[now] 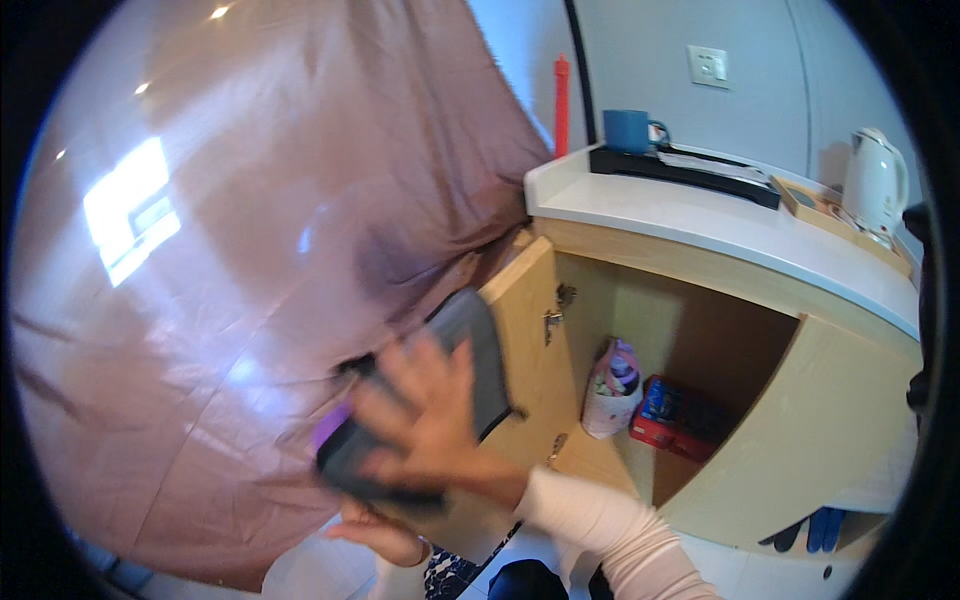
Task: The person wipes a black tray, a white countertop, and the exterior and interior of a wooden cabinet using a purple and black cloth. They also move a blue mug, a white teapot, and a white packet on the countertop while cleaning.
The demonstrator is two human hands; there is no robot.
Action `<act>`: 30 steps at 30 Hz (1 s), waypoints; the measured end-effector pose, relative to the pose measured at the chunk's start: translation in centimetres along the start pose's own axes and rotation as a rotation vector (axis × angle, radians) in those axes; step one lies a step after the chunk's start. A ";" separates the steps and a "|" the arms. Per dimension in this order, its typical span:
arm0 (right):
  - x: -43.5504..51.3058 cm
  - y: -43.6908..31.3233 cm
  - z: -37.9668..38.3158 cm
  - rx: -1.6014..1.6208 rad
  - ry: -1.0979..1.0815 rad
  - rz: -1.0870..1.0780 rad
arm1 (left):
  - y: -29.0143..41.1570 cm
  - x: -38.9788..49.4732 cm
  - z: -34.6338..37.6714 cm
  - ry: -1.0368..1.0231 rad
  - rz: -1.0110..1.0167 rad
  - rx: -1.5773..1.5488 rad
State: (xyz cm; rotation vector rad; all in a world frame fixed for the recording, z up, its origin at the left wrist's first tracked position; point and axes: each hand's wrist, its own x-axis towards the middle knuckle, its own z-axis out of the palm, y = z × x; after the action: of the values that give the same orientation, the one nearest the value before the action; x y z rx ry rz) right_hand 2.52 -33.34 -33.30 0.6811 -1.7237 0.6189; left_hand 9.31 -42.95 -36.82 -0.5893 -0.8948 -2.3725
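A grey pouch or case with black edging point(480, 352) is in front of me, beside the open cabinet door point(529, 330). Blurred by motion, my right hand point(427, 412) lies over its face with fingers spread. From below, my left hand point(379, 529) supports the lower end of the case, its fingers partly hidden. Something purple point(330, 425) shows at the case's left edge. Inside the cabinet stand a patterned fabric bag point(611, 401) and a red box point(654, 431) with a blue item on it.
On the white countertop point(712, 225) are a black riser point(686, 180), a blue mug point(626, 131) and a white electric kettle point(870, 180) on a wooden tray point(847, 225). A brownish-pink sheet point(262, 262) covers the left side. Dark gloves point(817, 531) lie under the right cabinet door point(780, 435).
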 end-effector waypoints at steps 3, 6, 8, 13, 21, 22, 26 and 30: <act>-1.1 -4.3 1.8 0.047 -0.021 -0.046 | -1.4 0.1 0.1 0.471 0.066 -0.111; -0.2 -2.1 1.3 0.072 0.078 -0.022 | -1.3 0.8 -1.7 0.320 0.020 0.080; -0.1 1.8 -0.5 0.011 0.018 0.044 | -0.8 0.7 -3.8 0.187 -0.001 0.189; 1.0 13.6 -4.7 -0.153 0.111 0.060 | -1.1 0.6 -5.8 0.052 0.140 0.308; -3.9 20.1 -2.8 -0.252 0.250 0.208 | -0.4 -0.5 -3.9 0.045 0.063 0.316; -4.7 19.7 -1.8 0.211 0.433 0.489 | -0.2 -1.0 -4.1 0.122 0.038 0.373; -7.6 15.8 -1.4 -0.286 0.091 0.458 | 0.8 -1.5 -5.2 -0.021 -0.069 0.477; -6.1 8.9 -1.8 -0.016 -0.048 0.313 | 0.0 -1.3 -6.1 0.157 -0.120 0.495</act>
State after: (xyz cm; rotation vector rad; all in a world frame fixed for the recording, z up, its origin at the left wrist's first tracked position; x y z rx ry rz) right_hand -1.39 -25.05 -39.35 0.4196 -1.8956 0.8078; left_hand 9.04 -46.79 -41.74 -0.1542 -1.4097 -2.1388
